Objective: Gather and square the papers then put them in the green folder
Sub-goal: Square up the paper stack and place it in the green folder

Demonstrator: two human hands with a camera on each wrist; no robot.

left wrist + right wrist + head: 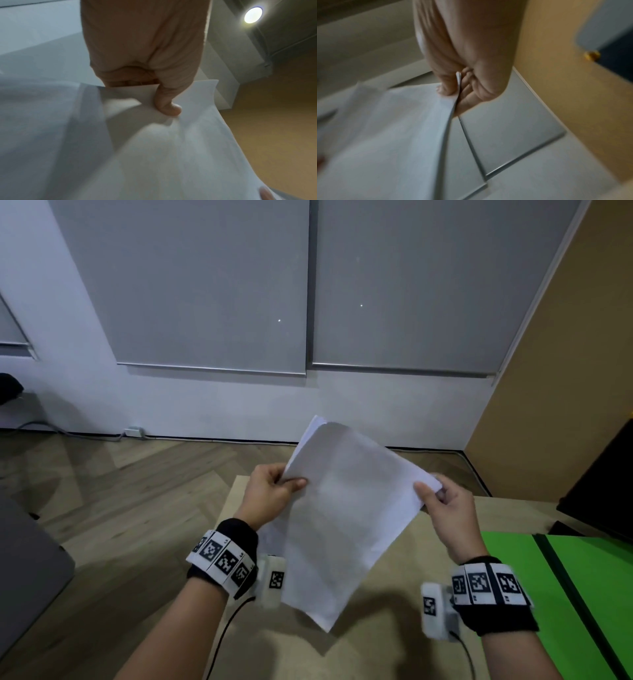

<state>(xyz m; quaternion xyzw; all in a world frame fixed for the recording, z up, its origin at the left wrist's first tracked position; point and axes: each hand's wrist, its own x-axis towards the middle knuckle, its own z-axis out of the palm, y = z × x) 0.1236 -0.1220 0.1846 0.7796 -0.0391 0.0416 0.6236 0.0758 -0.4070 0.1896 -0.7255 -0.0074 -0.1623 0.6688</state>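
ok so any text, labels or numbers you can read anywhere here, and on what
No words or numbers can be read.
papers: the side that shows looks blank.
green folder: no label shows.
wrist bands: black and white square code markers, with tiny marks beside them too small to read.

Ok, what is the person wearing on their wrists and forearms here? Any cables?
Both forearms are bare, with no sleeves. Each wrist carries a black wristband ringed by white blocks printed with black square code markers. A small white camera box, also marked, sits on the inner side of each wrist, and a thin black cable trails from each one.
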